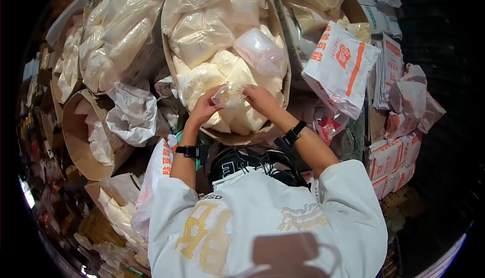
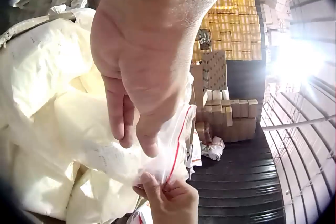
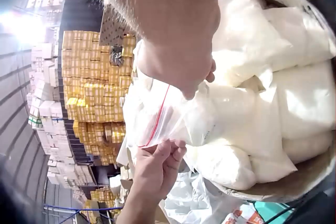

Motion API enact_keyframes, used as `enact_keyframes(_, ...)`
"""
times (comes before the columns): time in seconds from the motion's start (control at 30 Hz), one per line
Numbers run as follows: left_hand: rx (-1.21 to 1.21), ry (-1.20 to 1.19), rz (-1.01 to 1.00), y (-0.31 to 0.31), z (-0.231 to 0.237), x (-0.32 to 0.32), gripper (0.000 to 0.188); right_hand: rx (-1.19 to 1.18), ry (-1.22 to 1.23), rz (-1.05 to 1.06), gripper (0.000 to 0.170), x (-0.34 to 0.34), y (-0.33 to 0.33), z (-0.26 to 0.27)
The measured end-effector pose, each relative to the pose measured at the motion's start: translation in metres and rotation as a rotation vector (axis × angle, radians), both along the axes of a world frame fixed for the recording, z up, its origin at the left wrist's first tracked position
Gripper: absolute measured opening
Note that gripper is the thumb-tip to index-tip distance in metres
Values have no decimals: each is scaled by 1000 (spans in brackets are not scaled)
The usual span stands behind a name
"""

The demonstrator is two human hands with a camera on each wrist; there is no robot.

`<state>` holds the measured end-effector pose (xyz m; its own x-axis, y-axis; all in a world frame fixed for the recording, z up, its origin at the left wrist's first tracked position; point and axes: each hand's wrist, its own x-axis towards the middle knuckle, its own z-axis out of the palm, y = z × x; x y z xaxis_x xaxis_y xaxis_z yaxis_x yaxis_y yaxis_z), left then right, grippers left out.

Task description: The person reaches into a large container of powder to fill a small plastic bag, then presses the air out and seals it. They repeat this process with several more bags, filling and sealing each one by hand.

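Observation:
Both hands hold a small clear zip bag [image 1: 228, 96] with a red line along its zip edge, seen closer as the zip bag [image 3: 160, 119] in the right wrist view. My left hand [image 1: 205, 107] pinches one side of it between thumb and fingers. At the opposite side my right hand [image 1: 259, 99] pinches near the zip edge, thumb and fingertip together in the left wrist view. Beneath the hands, large clear bags of pale cream powder [image 1: 202, 40] fill a tall oval drum [image 1: 166, 51]. A pinkish clear bag [image 1: 260, 51] lies on top of them.
More powder bags [image 1: 118, 40] fill drums at the left. A white sack with red print [image 1: 341, 66] rests on the right-hand drum. Crumpled white plastic [image 1: 132, 114] lies left of the middle drum. Stacked yellow cartons [image 3: 94, 77] stand by a wall in the right wrist view.

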<state>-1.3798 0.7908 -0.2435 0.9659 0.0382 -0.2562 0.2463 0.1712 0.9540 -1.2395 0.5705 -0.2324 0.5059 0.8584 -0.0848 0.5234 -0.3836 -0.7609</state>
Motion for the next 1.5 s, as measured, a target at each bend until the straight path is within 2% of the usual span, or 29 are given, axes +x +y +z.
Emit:
enact_keyframes(0.1, -97, 3, 57, -2, -3, 0, 61, 28, -57, -47, 9, -5, 6, 0)
enact_keyframes(0.2, -69, 96, 39, -3, -4, -2, 57, -237, -142, -11, 9, -8, 12, 20)
enact_keyframes(0.4, -54, 127, 101, -18, 5, -4, 40, -426, -148, 51, 12, -10, 22, 10)
enact_keyframes(0.5, -161, 147, 243, -24, -6, -7, 39, -367, -120, 34, 9, 5, 10, 31)
enact_keyframes(0.63, -287, 225, 368, -25, -26, -16, 40, 32, 50, -90, 16, 17, -16, 21)
enact_keyframes(0.73, -319, 243, 444, -33, -26, -9, 43, 211, 176, -78, 19, 10, -17, 2)
enact_keyframes(0.83, -315, 237, 506, -31, -20, -5, 46, 440, 530, -358, 33, -16, -4, 4)
enact_keyframes(0.93, -296, 202, 519, -27, -20, -4, 45, 469, 664, -354, 54, -12, 5, 7)
enact_keyframes(0.97, -283, 214, 495, -26, -21, -5, 45, 383, 676, -325, 49, -8, 7, 1)
enact_keyframes(1.07, -283, 240, 494, -26, -22, -2, 48, 397, 815, -234, 32, 4, 12, -28)
enact_keyframes(1.17, -267, 246, 540, -27, -21, -1, 51, 353, 1095, -322, 15, 10, 10, -58)
enact_keyframes(1.27, -257, 285, 589, -32, -16, 7, 55, 319, 960, -355, 16, 12, 13, -62)
enact_keyframes(1.4, -218, 398, 646, -29, -13, 16, 58, 368, 932, -456, 20, 6, 25, -69)
enact_keyframes(1.5, -241, 399, 674, -27, -17, 16, 51, 357, 909, -554, 24, -1, 34, -75)
